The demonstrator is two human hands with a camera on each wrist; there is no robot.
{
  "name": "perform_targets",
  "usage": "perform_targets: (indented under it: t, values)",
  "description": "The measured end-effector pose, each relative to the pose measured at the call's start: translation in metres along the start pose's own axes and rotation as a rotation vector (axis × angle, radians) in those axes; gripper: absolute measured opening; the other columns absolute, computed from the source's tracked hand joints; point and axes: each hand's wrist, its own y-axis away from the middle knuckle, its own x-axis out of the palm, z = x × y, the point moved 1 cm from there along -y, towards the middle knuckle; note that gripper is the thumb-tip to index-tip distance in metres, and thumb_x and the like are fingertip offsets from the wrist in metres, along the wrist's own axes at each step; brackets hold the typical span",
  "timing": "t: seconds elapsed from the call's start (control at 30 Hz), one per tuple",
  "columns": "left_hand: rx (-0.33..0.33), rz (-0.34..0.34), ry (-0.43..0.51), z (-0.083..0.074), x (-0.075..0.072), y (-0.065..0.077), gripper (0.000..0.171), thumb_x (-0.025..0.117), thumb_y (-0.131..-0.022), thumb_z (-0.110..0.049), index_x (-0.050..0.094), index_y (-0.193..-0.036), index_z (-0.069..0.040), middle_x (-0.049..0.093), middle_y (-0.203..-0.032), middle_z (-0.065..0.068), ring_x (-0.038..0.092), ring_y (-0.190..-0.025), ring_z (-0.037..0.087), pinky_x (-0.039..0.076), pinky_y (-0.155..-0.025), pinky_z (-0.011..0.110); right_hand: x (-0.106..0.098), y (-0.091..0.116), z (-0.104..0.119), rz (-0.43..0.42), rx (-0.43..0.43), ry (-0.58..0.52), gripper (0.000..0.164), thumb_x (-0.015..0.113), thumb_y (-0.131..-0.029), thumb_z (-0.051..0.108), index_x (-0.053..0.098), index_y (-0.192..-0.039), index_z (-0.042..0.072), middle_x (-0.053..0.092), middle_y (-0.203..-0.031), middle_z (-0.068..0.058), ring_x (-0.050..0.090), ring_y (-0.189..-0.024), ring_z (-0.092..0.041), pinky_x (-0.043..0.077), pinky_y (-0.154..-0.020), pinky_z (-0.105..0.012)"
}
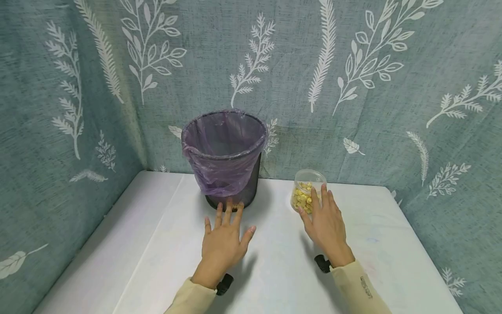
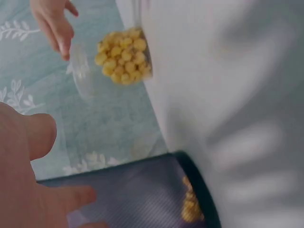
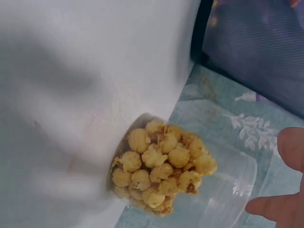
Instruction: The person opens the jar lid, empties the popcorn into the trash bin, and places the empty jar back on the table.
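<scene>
A clear plastic jar [image 1: 301, 198], partly filled with yellow popcorn [image 3: 161, 164], stands upright without a lid on the white table. My right hand [image 1: 326, 222] is held over its near right side, fingers spread, gripping nothing; in the right wrist view a fingertip is close to the rim, and I cannot tell if it touches. To the left is a black mesh bin [image 1: 256, 174] with a purple bag [image 1: 223, 179] over its rim. Before its base my left hand [image 1: 223, 244] hovers with straight, spread fingers and holds nothing. Some popcorn [image 2: 191, 209] shows through the bin's lower wall.
The white table [image 1: 282, 270] runs back to a green-grey leaf-patterned cloth [image 1: 298, 131], which also hangs along both sides. Bin and jar stand near the table's back edge, with a gap between them. A black wrist camera [image 1: 225, 284] sits on the left wrist.
</scene>
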Motion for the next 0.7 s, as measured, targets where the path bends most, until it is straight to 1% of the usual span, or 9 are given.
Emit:
perform_targets:
  t: [0.1, 0.2, 0.37, 0.53, 0.7]
  values:
    - [0.008, 0.014, 0.011, -0.006, 0.006, -0.002, 0.078, 0.042, -0.106, -0.064, 0.03, -0.167, -0.017, 0.02, -0.173, 0.017, 0.017, -0.158, 0.042, 0.022, -0.118, 0.074, 0.001, -0.007, -0.004, -0.011, 0.008, -0.017, 0.074, 0.061, -0.106, 0.037, 0.036, -0.158, -0.008, 0.022, -0.166, -0.036, 0.028, -0.149, -0.056, 0.041, -0.106, -0.073]
    - [0.027, 0.007, 0.021, -0.013, 0.013, -0.004, 0.078, 0.045, -0.106, -0.064, 0.035, -0.165, -0.013, 0.022, -0.172, 0.019, 0.022, -0.157, 0.044, 0.028, -0.117, 0.072, 0.003, -0.014, -0.007, -0.01, 0.017, -0.024, 0.076, 0.063, -0.105, 0.037, 0.034, -0.158, -0.009, 0.022, -0.165, -0.037, 0.028, -0.149, -0.057, 0.041, -0.105, -0.073]
    - [0.054, 0.004, 0.027, -0.025, 0.026, -0.009, 0.08, 0.047, -0.105, -0.064, 0.038, -0.163, -0.011, 0.027, -0.17, 0.022, 0.032, -0.153, 0.045, 0.036, -0.115, 0.067, 0.007, -0.025, -0.011, 0.005, 0.036, -0.018, 0.082, 0.065, -0.103, 0.038, 0.03, -0.158, -0.013, 0.02, -0.165, -0.038, 0.028, -0.149, -0.057, 0.043, -0.103, -0.072]
    - [0.079, 0.037, 0.021, -0.036, 0.036, -0.014, 0.084, 0.047, -0.103, -0.067, 0.035, -0.165, -0.012, 0.032, -0.168, 0.021, 0.038, -0.15, 0.043, 0.041, -0.112, 0.064, 0.013, -0.033, -0.016, 0.018, 0.073, -0.043, 0.086, 0.066, -0.102, 0.037, 0.025, -0.159, -0.013, 0.017, -0.166, -0.038, 0.027, -0.15, -0.056, 0.042, -0.104, -0.072]
    - [0.104, 0.066, 0.051, -0.045, 0.042, -0.018, 0.087, 0.052, -0.102, -0.066, 0.036, -0.163, -0.005, 0.036, -0.167, 0.019, 0.041, -0.149, 0.04, 0.042, -0.111, 0.064, 0.019, -0.041, -0.019, 0.025, 0.11, -0.082, 0.088, 0.066, -0.102, 0.039, 0.024, -0.159, -0.014, 0.012, -0.168, -0.037, 0.027, -0.149, -0.056, 0.043, -0.103, -0.072]
